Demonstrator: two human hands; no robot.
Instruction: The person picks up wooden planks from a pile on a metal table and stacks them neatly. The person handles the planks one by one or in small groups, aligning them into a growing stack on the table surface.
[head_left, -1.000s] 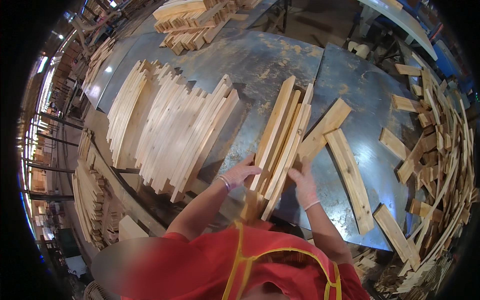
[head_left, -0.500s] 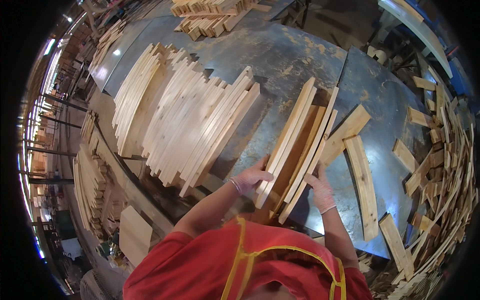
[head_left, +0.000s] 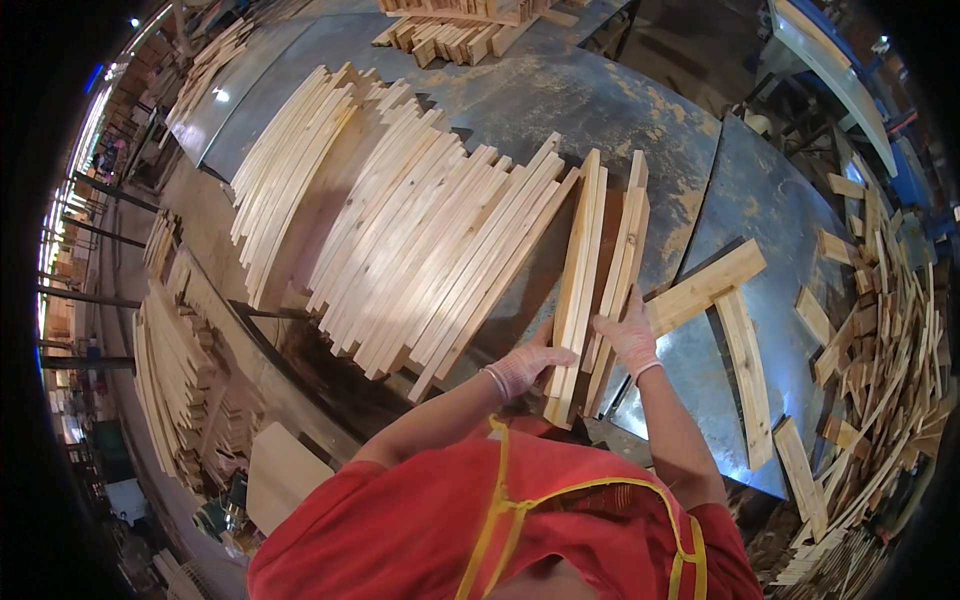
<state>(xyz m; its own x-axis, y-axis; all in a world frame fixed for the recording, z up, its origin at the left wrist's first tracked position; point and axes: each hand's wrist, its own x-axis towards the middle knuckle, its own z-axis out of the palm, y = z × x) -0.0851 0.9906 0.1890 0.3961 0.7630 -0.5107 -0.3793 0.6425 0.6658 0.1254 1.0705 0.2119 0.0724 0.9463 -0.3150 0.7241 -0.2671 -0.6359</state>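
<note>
A bundle of several long pale wooden slats [head_left: 592, 270] stands on edge on the grey metal table [head_left: 610, 100]. My left hand [head_left: 530, 365], in a thin glove, presses against the bundle's left side near its lower end. My right hand [head_left: 628, 338], also gloved, grips the right side of the same bundle. Just left of the bundle lies a wide fanned row of similar slats [head_left: 420, 250], leaning on one another.
Two short planks [head_left: 725, 320] lie to the right on a metal sheet [head_left: 760, 200]. A heap of wood offcuts [head_left: 880, 330] fills the right edge. More stacked wood [head_left: 460, 25] sits at the far end, and slat piles [head_left: 180, 370] sit low on the left.
The slat bundle between my hands has swung from a rightward lean to nearly straight away from me, ending closer to the fanned row. Both hands kept hold of it.
</note>
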